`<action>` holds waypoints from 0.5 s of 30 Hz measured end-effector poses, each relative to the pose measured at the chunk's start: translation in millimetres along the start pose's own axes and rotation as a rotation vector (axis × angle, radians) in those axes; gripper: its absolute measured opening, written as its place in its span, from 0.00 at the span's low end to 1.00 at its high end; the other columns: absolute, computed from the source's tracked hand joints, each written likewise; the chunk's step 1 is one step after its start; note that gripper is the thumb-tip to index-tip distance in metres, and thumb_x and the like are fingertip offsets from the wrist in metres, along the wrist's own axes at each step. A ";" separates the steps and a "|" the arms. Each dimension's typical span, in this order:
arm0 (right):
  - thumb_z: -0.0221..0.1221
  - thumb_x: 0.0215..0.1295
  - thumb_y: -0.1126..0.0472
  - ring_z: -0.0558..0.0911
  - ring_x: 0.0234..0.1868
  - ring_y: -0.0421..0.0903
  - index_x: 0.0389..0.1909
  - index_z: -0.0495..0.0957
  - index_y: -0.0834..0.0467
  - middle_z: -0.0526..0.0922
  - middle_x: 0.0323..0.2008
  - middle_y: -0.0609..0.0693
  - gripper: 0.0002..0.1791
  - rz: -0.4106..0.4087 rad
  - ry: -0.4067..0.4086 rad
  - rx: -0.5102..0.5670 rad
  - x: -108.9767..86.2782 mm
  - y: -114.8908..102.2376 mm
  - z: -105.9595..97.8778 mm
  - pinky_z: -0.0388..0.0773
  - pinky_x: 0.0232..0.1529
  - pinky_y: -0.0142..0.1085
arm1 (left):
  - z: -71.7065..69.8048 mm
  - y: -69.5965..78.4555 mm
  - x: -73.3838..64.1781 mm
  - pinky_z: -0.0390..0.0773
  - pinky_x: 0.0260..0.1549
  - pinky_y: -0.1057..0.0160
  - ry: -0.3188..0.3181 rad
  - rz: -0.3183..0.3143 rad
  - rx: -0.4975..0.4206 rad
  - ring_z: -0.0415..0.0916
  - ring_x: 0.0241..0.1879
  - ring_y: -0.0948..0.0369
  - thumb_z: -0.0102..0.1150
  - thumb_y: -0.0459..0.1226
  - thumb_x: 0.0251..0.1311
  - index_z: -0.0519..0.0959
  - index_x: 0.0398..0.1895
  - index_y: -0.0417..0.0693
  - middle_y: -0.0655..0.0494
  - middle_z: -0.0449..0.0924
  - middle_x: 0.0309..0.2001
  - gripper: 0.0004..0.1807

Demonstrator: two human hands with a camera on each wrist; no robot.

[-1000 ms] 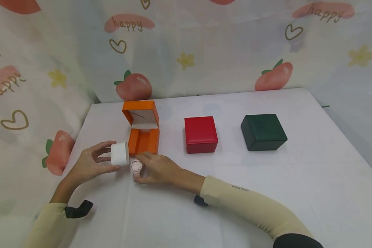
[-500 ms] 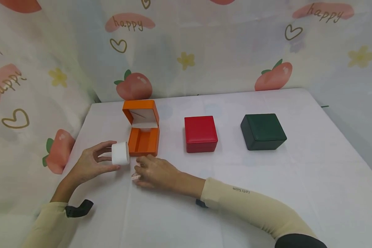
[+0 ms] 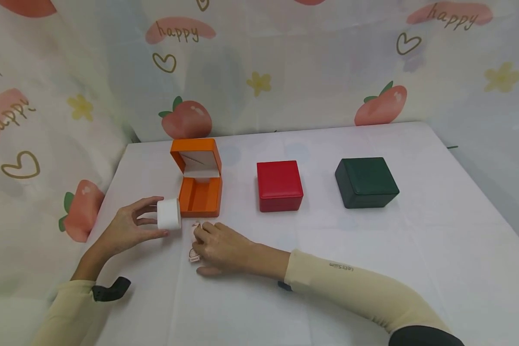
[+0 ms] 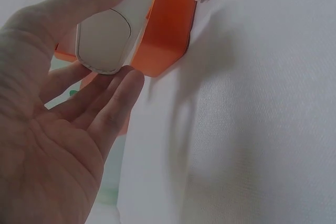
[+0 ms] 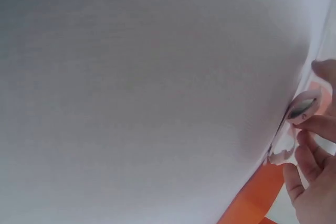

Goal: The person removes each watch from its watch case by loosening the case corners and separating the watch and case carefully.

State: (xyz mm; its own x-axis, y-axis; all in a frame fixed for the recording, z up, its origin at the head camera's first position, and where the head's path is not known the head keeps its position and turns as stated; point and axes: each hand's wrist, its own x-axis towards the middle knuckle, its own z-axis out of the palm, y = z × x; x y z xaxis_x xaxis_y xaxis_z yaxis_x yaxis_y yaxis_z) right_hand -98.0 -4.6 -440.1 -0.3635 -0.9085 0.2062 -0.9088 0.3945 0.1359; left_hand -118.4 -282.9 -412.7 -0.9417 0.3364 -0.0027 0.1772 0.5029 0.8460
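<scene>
My left hand (image 3: 127,226) holds a white watch cushion (image 3: 168,214) between thumb and fingers, just left of the orange box. In the left wrist view the cushion (image 4: 102,43) shows a stitched, rounded end. My right hand (image 3: 225,245) has its fingers curled at a pink wristwatch (image 3: 194,256) low over the table, in front of the box. From the right wrist, the watch (image 5: 310,99) appears on edge, its strap loop at my fingertips; the thumb stands apart from it. Behind both hands, the orange watch box (image 3: 200,214) has its lid raised, showing a compartment inside.
A closed red box (image 3: 280,185) stands right of the orange one, and a closed dark green box (image 3: 367,182) sits farther right. White cloth covers the table (image 3: 328,250). A printed curtain (image 3: 302,72) hangs behind and at the left.
My right hand has drawn slightly toward me with the watch, turning it so its face no longer points up; the thumb has spread away. The left hand and cushion have barely moved.
</scene>
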 end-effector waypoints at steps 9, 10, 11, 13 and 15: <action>0.54 0.67 0.29 0.67 0.67 0.49 0.66 0.77 0.55 0.69 0.68 0.52 0.40 0.003 -0.156 0.007 -8.4 -6.0 -5.9 0.68 0.64 0.39 | 1.2 0.7 -0.1 0.81 0.49 0.56 -0.002 -0.003 0.027 0.80 0.51 0.41 0.81 0.33 0.49 0.67 0.71 0.36 0.36 0.73 0.62 0.46; 0.53 0.67 0.28 0.66 0.69 0.50 0.68 0.75 0.55 0.68 0.69 0.53 0.42 0.006 -0.176 -0.006 -10.0 -7.3 -6.5 0.66 0.66 0.39 | 1.4 0.9 -0.1 0.80 0.49 0.55 0.000 0.000 0.033 0.80 0.51 0.41 0.81 0.34 0.50 0.67 0.71 0.36 0.36 0.73 0.62 0.46; 0.52 0.67 0.27 0.65 0.70 0.51 0.70 0.73 0.55 0.67 0.70 0.53 0.43 0.009 -0.192 -0.020 -11.6 -8.8 -7.5 0.65 0.67 0.39 | 1.5 1.0 0.0 0.80 0.49 0.54 0.001 0.002 0.038 0.80 0.51 0.41 0.80 0.34 0.50 0.67 0.71 0.36 0.36 0.74 0.61 0.46; 0.50 0.66 0.24 0.63 0.72 0.52 0.73 0.69 0.56 0.65 0.73 0.54 0.47 0.016 -0.225 -0.045 -14.7 -11.6 -9.8 0.63 0.69 0.40 | 1.6 1.2 0.0 0.80 0.49 0.53 0.003 0.005 0.042 0.81 0.51 0.42 0.80 0.34 0.50 0.67 0.72 0.36 0.36 0.74 0.61 0.46; 0.47 0.65 0.22 0.62 0.74 0.53 0.76 0.65 0.56 0.62 0.75 0.54 0.51 0.026 -0.263 -0.066 -17.4 -14.5 -12.2 0.61 0.71 0.41 | 1.7 1.5 -0.1 0.80 0.49 0.54 0.007 0.004 0.044 0.81 0.50 0.42 0.80 0.34 0.50 0.67 0.72 0.36 0.36 0.74 0.61 0.46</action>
State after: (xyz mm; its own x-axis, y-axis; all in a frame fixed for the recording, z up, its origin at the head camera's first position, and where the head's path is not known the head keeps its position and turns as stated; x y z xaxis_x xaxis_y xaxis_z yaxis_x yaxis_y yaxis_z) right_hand -76.0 7.2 -433.8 -0.4356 -0.8989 -0.0476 -0.8861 0.4189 0.1986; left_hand -117.6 -280.8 -412.4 -0.9428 0.3334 0.0045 0.1934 0.5357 0.8220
